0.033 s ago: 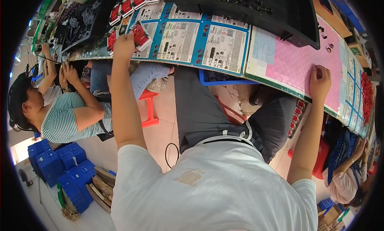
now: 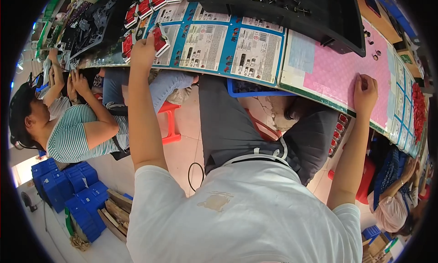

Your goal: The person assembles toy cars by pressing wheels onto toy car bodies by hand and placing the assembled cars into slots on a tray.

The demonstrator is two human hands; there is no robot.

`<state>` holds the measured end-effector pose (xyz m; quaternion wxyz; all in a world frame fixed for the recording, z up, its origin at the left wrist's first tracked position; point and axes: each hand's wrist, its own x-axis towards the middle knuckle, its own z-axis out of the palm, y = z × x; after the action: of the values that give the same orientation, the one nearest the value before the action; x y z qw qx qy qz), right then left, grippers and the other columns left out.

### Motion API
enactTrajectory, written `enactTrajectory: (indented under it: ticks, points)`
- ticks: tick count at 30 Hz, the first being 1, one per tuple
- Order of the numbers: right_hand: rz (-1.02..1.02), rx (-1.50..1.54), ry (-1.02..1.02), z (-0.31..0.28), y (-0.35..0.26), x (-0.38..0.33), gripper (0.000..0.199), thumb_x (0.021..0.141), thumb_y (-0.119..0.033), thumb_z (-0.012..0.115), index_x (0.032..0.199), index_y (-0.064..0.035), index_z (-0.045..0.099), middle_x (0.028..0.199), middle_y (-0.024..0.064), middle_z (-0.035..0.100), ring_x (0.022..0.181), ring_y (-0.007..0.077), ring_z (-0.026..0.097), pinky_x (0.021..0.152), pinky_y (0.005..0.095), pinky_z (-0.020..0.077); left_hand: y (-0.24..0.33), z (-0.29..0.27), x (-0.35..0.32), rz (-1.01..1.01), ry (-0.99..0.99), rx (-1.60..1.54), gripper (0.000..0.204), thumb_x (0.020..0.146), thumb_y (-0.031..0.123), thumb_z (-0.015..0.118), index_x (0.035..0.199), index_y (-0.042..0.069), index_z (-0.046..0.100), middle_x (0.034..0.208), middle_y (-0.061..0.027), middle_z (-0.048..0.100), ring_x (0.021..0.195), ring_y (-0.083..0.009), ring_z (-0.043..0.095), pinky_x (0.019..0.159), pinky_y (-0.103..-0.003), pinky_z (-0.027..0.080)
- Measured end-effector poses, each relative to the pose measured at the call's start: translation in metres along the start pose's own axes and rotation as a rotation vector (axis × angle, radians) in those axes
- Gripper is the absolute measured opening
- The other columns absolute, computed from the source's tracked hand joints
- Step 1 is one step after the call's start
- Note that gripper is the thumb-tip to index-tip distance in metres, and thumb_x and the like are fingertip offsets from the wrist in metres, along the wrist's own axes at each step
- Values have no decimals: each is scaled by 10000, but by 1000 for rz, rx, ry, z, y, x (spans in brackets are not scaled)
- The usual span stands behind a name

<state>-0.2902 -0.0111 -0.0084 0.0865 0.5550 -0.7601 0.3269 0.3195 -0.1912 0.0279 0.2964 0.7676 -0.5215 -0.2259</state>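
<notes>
Single head-worn fisheye view, high above the person's own shoulders, facing steeply down, bench (image 2: 328, 71) curving across the top, floor (image 2: 182, 140) below, co-workers at both side rims

A pink dotted mat (image 2: 337, 71), blue-bordered printed sheets (image 2: 228, 44), a black tray (image 2: 292, 17), a green-and-white striped shirt (image 2: 73, 140).

bright even indoor light, soft shadows, sharp centre — heavy fisheye bending, black vignette at the rim

Your left hand (image 2: 142, 51) holds a small red-and-white pack (image 2: 160, 39). More red packs (image 2: 146, 7) line the table's far-left. Blue-bordered printed cards (image 2: 228, 46) lie flat along the edge.
</notes>
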Motion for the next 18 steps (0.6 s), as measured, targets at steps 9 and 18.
enactTrajectory:
  ticks: [9, 18]
  points:
    - [45, 2, -12, -1, 1, -1, 164, 881, -165, 707, 951, -16, 708, 939, 109, 667, 779, 223, 669, 731, 320, 533, 9, 9, -45, 310, 291, 369, 735, 703, 570, 745, 968, -113, 692, 849, -267, 705, 850, -394, 706, 796, -419, 542]
    - [2, 73, 25, 5, 7, 1, 160, 874, -154, 719, 927, -3, 706, 881, 126, 661, 753, 229, 683, 707, 323, 539, -30, -12, -11, 266, 426, 505, 645, 702, 516, 754, 907, -93, 695, 861, -307, 688, 862, -448, 688, 810, -474, 537]
